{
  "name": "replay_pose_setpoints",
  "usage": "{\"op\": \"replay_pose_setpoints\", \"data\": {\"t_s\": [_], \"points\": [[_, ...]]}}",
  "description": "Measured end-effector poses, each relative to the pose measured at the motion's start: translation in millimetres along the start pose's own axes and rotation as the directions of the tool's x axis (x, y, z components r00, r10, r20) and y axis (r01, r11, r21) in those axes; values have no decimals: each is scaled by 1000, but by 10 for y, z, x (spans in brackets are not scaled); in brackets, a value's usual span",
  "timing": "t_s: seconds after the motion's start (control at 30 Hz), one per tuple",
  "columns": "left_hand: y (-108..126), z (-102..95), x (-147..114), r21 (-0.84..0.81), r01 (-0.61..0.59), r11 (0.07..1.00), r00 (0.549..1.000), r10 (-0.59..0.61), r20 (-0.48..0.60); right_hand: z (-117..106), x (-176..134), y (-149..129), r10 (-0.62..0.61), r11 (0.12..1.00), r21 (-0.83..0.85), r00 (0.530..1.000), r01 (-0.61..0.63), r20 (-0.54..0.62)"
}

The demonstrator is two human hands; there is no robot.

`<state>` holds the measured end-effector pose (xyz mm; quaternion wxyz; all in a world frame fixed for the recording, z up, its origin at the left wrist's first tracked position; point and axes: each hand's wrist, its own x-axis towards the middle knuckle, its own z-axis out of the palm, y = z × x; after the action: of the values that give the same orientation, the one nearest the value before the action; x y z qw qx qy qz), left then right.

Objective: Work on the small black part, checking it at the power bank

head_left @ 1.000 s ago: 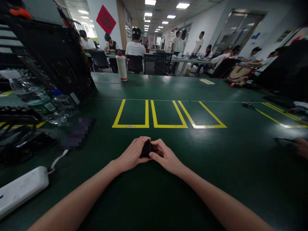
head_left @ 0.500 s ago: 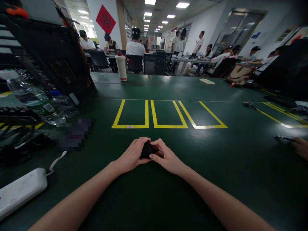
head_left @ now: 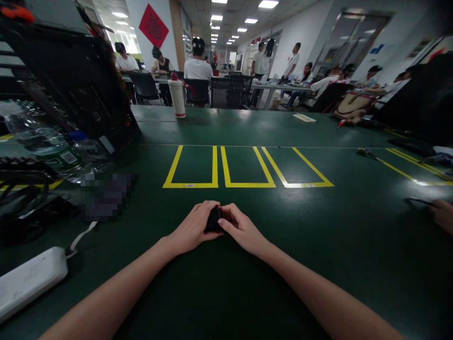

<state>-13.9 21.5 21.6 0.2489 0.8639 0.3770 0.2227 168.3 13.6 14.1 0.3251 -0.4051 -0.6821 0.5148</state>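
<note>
- Left hand (head_left: 193, 226) and right hand (head_left: 243, 230) together here, both gripping a small black object (head_left: 212, 220) between them!
- There it is, at the green table (head_left: 219, 293), just this side of the yellow tape outlines (head_left: 250, 184)!
- Left, a white block (head_left: 31, 281); beyond, a tall cup (head_left: 178, 99), upright.

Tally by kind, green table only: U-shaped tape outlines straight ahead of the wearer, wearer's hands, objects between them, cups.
Yellow outlines: 3
Hands: 2 (left hand, right hand)
Black object between them: 1 (partly covered, seen as one piece)
Cup: 1
Total: 7
</note>
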Motion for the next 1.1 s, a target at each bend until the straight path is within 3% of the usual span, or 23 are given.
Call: {"op": "replay_pose_setpoints", "data": {"t_s": [0.13,0.43,0.6,0.83,1.1], "points": [[6,-11,-3,9,-7,1000,1000,7,-4,-11,-17,-6,-46,999,16,999,46,16],[18,-19,5,11,-5,1000,1000,5,-2,49,-6,5,-38,999,-15,996,37,-77],[7,2,4,19,13,1000,1000,-13,-5,45,-20,-16,-39,993,-115,997,32,-59],[-40,42,-2,27,9,1000,1000,-9,-20,37,-59,0,-124,991,-57,992,122,-29],[-6,8,5,5,14,1000,1000,-14,4,66,27,12,-56,994,-101,993,46,-107]]}}
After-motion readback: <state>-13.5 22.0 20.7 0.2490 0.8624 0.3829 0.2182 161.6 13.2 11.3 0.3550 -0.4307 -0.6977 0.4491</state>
